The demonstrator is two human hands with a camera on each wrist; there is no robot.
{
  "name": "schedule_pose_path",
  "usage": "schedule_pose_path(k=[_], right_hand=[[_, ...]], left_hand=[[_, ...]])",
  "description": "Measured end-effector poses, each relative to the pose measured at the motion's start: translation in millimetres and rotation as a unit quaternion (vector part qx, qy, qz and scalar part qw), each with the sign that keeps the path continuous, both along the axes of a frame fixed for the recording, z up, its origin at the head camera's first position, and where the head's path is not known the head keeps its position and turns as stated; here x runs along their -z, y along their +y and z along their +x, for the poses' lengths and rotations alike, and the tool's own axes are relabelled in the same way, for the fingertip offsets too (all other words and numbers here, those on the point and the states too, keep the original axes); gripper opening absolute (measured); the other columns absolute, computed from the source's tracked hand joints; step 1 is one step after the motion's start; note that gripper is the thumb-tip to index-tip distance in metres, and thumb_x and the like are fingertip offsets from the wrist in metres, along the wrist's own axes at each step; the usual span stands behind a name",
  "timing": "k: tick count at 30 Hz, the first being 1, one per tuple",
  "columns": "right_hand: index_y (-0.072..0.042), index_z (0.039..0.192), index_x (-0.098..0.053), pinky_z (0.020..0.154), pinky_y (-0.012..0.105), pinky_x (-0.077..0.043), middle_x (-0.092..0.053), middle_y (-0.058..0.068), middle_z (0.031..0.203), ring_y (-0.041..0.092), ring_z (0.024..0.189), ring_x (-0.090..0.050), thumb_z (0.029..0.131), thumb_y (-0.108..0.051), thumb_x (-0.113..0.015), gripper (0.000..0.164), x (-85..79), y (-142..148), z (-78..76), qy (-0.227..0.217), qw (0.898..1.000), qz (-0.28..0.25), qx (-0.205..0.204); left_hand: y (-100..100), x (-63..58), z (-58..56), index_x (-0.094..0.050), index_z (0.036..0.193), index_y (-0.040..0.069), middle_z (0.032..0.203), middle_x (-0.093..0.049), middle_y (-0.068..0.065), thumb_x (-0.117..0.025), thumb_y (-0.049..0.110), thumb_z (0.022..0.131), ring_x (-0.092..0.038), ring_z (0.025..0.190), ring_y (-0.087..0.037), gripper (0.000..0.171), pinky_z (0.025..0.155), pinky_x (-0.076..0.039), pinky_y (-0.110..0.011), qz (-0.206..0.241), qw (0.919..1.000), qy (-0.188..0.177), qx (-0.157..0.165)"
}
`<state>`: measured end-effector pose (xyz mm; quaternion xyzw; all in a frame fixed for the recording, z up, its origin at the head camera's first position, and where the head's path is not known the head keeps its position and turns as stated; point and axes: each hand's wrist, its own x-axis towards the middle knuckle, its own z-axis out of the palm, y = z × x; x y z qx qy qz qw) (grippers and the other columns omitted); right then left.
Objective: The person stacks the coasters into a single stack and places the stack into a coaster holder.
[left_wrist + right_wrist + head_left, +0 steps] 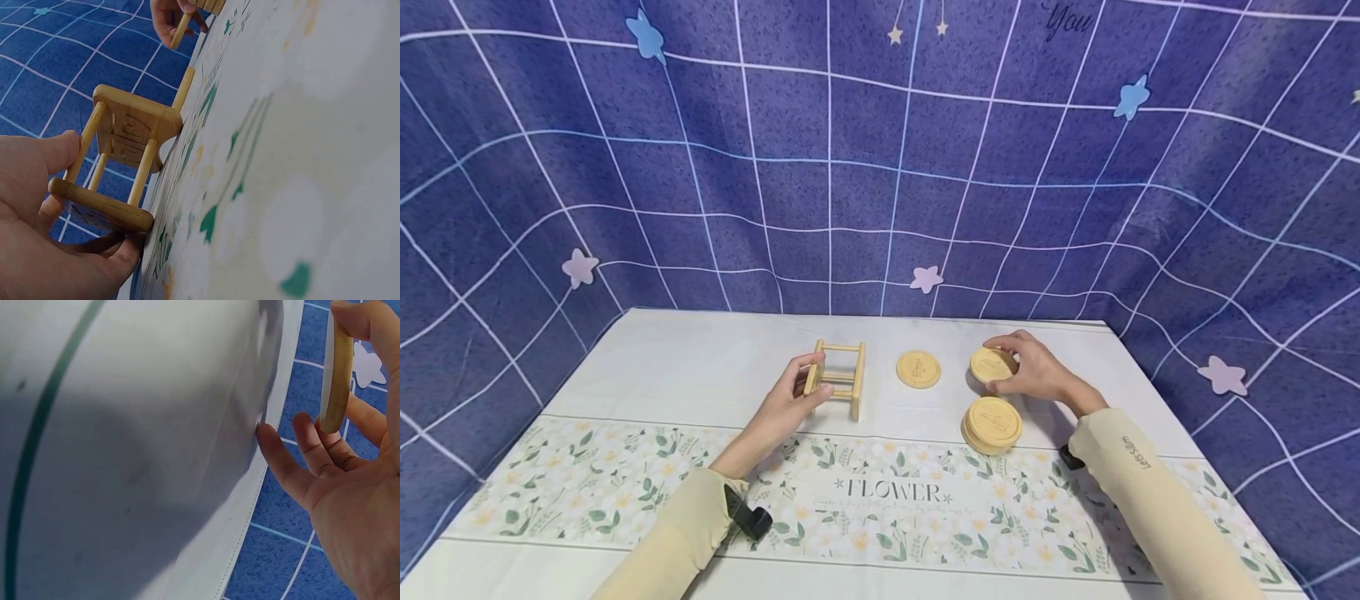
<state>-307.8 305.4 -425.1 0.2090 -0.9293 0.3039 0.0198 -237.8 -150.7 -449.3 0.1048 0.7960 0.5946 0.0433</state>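
Observation:
My left hand (pixel 784 402) grips the near side of a small wooden coaster holder (pixel 858 379); two end panels joined by round dowels show in the left wrist view, the farther panel (pixel 128 122) carrying cut lettering. With thumb and fingers my right hand (pixel 1036 368) pinches the edge of a round wooden coaster (pixel 992 365). That coaster (pixel 339 378) appears edge-on in the right wrist view, above the tabletop. Just in front of the right hand sits a stack of several coasters (pixel 992 423). Between holder and stack, one coaster (pixel 918 369) lies flat, printed side up.
A white tablecloth (pixel 700 358) covers the table, with a floral band and the word FLOWER across its front part. Behind the table's back edge hangs a blue gridded curtain (pixel 865 192) with stars. Each wrist wears a black strap (pixel 748 515).

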Motion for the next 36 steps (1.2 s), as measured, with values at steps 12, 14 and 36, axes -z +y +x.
schedule_pose_path(k=[12, 14, 36], right_hand=[[-0.004, 0.145, -0.070, 0.096, 0.042, -0.049, -0.062, 0.020, 0.131, 0.031, 0.116, -0.058, 0.078, -0.022, -0.097, 0.075, -7.2, 0, 5.2, 0.012, 1.000, -0.021, -0.006], [-0.004, 0.145, -0.070, 0.093, 0.039, -0.049, -0.062, 0.019, 0.132, 0.030, 0.115, -0.057, 0.078, -0.021, -0.097, 0.075, -7.7, 0, 6.2, 0.014, 1.000, -0.024, -0.008], [-0.004, 0.143, -0.071, 0.083, 0.027, -0.047, -0.064, 0.015, 0.128, 0.024, 0.107, -0.054, 0.076, -0.018, -0.098, 0.074, -14.3, -4, 16.5, 0.031, 0.998, -0.045, -0.037]], left_hand=[[0, -0.2, -0.7, -0.037, 0.170, 0.016, 0.167, -0.044, -0.024, -0.068, 0.028, 0.113, -0.052, 0.149, -0.039, 0.066, 0.109, -0.049, -0.039, -0.001, 1.0000, 0.001, -0.001], [0, -0.4, -0.5, -0.037, 0.170, 0.016, 0.167, -0.044, -0.024, -0.069, 0.029, 0.113, -0.052, 0.149, -0.039, 0.066, 0.110, -0.049, -0.040, -0.002, 1.0000, 0.001, 0.000], [0, -0.8, 0.2, -0.037, 0.170, 0.017, 0.168, -0.043, -0.024, -0.068, 0.027, 0.113, -0.052, 0.148, -0.038, 0.066, 0.117, -0.046, -0.049, 0.003, 1.0000, -0.002, -0.001]])
